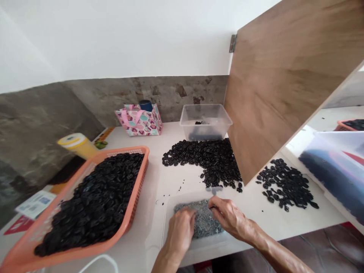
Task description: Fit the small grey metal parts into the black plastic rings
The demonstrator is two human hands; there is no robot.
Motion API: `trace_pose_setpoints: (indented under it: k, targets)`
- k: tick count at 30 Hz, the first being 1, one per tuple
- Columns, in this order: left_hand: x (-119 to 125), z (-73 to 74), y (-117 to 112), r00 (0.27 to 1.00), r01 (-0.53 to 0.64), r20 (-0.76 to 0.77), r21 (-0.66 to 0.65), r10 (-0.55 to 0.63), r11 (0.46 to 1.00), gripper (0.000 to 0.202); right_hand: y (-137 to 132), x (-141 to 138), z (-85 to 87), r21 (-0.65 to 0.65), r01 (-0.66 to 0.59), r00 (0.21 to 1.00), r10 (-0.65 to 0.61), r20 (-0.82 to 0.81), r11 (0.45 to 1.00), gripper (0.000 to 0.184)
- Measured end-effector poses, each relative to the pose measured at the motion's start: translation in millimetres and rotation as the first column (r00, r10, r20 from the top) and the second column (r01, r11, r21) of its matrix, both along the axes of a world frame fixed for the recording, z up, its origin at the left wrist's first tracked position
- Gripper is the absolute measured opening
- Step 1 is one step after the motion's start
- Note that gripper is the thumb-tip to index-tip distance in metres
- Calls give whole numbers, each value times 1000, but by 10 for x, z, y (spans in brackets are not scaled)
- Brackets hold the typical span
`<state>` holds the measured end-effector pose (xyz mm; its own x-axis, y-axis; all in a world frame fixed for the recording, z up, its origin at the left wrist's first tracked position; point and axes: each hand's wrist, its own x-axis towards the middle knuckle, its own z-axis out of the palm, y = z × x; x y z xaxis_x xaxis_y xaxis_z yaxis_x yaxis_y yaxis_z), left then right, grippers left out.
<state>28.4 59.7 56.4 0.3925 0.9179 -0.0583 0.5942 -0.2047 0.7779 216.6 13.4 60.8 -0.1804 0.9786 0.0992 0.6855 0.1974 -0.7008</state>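
Note:
Both hands are over a shallow clear tray (pixel 167 216) filled with small grey metal pieces (pixel 209 220). My left hand (pixel 180 229) is at the tray's left side, fingers curled down and pressed together; what they grip is hidden. On the right side, my right hand (pixel 230 216) is closed in a pinch, with a tiny dark bit at its fingertips too small to name. Just behind the tray lies a small translucent piece (pixel 214 189). Farther back is a spread heap of small black oval parts with holes (pixel 204 155).
An orange basket (pixel 132 201) full of black parts stands left, beside a yellow-lidded cup (pixel 81 146). Behind are a patterned bag (pixel 142 123) and a clear bin (pixel 206 113). A wooden board (pixel 284 76) juts in at right, near more black parts (pixel 287 184) and a bin (pixel 335 170).

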Motion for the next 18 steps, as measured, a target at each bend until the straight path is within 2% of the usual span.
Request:
trace_pose_setpoints:
  k: [4,6,8,9,11,13,15,18]
  targets:
    - [-95,-14,29,956,-98,249,-228,156,969,20,0,-60,31,-19,17,997,-18,-80,1000,24]
    - [-119,-9,17,901,-126,352,-349,255,929,26,-4,-111,45,-19,43,984,-45,-174,999,24]
    - [-125,23,-18,834,-139,432,-437,343,889,33,-16,-179,54,-96,68,941,-96,-325,993,19]
    - [-122,48,-44,781,-145,478,-488,402,861,33,-23,-219,55,-153,72,897,-131,-422,986,15]
    - [-105,106,-104,634,-131,553,-611,540,781,34,-36,-306,55,-251,53,756,-203,-623,966,9]
    - [-81,161,-168,492,-84,572,-719,657,690,35,-42,-391,60,-290,4,595,-235,-768,957,19]
    - [-57,200,-221,442,-42,564,-763,697,645,35,-45,-463,79,-288,-33,500,-234,-834,957,27]
    - [-40,214,-262,423,-28,574,-765,701,644,33,-45,-541,136,-259,-7,499,-221,-838,966,27]
